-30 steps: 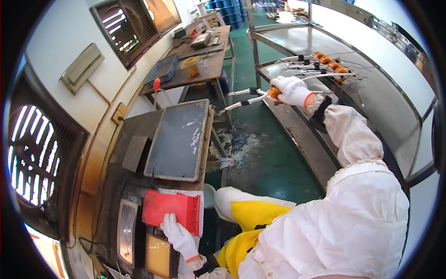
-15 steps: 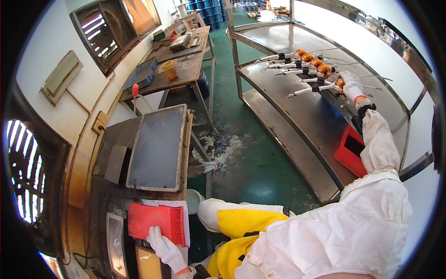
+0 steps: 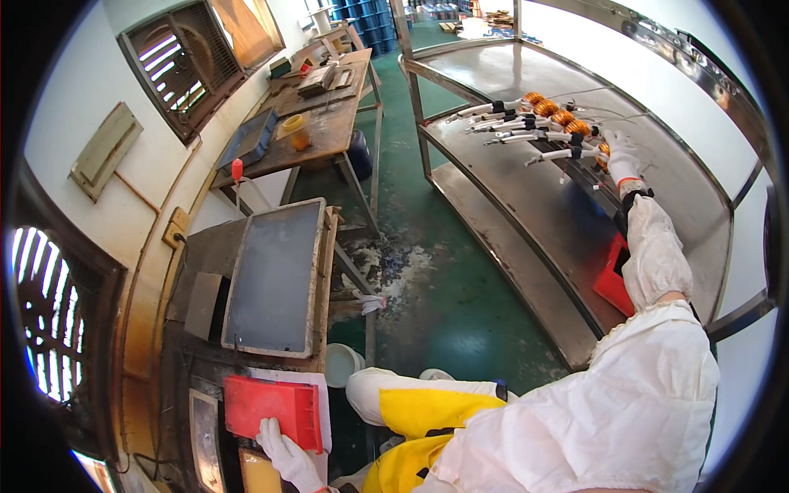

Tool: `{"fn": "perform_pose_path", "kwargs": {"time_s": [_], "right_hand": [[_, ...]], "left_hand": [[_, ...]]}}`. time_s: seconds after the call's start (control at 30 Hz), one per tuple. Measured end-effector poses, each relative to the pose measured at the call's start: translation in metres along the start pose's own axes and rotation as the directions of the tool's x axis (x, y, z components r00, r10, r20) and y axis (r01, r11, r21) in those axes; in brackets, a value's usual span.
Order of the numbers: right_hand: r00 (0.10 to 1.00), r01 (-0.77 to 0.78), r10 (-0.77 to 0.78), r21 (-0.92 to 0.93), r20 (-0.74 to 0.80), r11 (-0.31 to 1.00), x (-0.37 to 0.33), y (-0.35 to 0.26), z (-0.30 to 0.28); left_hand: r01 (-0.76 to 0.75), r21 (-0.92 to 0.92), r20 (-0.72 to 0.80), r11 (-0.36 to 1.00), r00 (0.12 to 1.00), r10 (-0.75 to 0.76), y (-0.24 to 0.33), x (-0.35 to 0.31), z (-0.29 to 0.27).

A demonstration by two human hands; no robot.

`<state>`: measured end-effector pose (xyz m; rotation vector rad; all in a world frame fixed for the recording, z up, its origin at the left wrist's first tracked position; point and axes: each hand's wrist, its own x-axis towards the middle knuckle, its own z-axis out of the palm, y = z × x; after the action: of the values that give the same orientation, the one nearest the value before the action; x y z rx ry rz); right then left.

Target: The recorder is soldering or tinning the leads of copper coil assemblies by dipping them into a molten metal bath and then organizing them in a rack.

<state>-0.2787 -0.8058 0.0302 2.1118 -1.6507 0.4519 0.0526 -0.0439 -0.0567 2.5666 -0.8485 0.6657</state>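
My gloved right hand [image 3: 622,156] reaches to the metal rack, its fingers apart beside the nearest copper-wound coil [image 3: 603,153]. The hand partly covers this coil. It lies at the near end of a row of several coils [image 3: 564,117], whose white sleeved leads [image 3: 514,126] point left. My gloved left hand [image 3: 283,450] has its fingers over the near edge of a red plastic bin [image 3: 267,406], which lies on a white sheet on the workbench. The underside of that grip is hidden.
A grey-topped tray [image 3: 275,275] sits on the bench, with a pan of yellowish material [image 3: 261,472] near my left hand. A white bucket [image 3: 343,366] stands beside the bench. Another red bin [image 3: 611,279] is on the rack's lower shelf [image 3: 493,246].
The nearest coil's leads now lie closer in line with the others. My right hand's fingers have spread and shifted slightly. My left hand stays at the red bin; the view has moved slightly.
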Motion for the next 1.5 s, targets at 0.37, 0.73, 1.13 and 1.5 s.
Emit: {"fn": "perform_pose_path", "kwargs": {"time_s": [0.37,0.73,1.13,1.5], "right_hand": [[0.999,0.038,-0.031,0.254,-0.031,0.967,-0.004,-0.029,0.009],[0.973,-0.215,0.157,0.413,0.17,0.885,-0.022,-0.039,0.004],[0.992,0.028,-0.037,-0.079,-0.117,0.996,-0.022,-0.049,-0.019],[-0.175,0.084,-0.984,0.996,0.04,0.025,-0.376,-0.265,-0.073]], "left_hand": [[0.023,-0.038,-0.005,0.999,1.0,-0.023,0.006,0.002,0.001],[0.159,-0.096,0.007,0.983,0.987,-0.159,0.003,-0.002,0.006],[-0.096,0.017,-0.061,0.995,0.993,0.096,0.006,0.009,0.006],[0.311,-0.177,-0.166,0.934,0.926,-0.34,0.065,-0.091,-0.05]]}}
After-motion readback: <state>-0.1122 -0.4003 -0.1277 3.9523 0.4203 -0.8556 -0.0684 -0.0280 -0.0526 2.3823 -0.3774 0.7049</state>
